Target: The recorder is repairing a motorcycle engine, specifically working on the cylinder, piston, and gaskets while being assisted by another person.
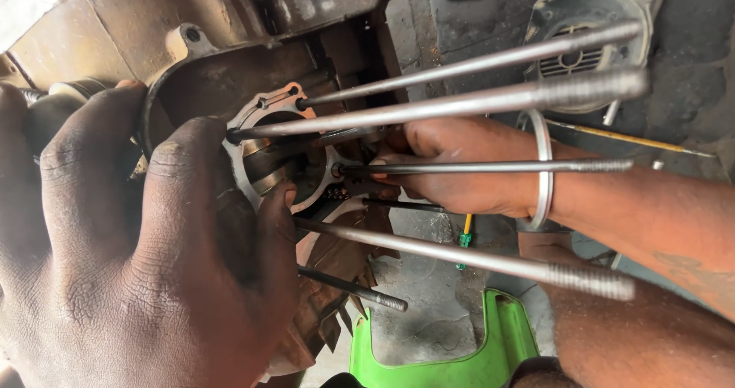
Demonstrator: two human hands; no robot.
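Four long threaded studs (pixel 475 105) jut from a greasy engine crankcase (pixel 230 74) toward 3 o'clock. Among them, at centre frame, the right hand (pixel 459 174) pinches a small dark part I cannot identify against the cylinder opening, a steel bangle (pixel 543 170) on its wrist. At 8 o'clock the left hand (pixel 145 258) clamps the case edge. Finned, rusty metal lies below; a green stool (pixel 490 350) sits at 5 o'clock.

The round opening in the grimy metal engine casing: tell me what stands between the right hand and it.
The right hand reaches the round opening through the long threaded steel studs that project from the grimy metal engine casing. The studs cross above and below the wrist. The left hand covers the opening's near edge.
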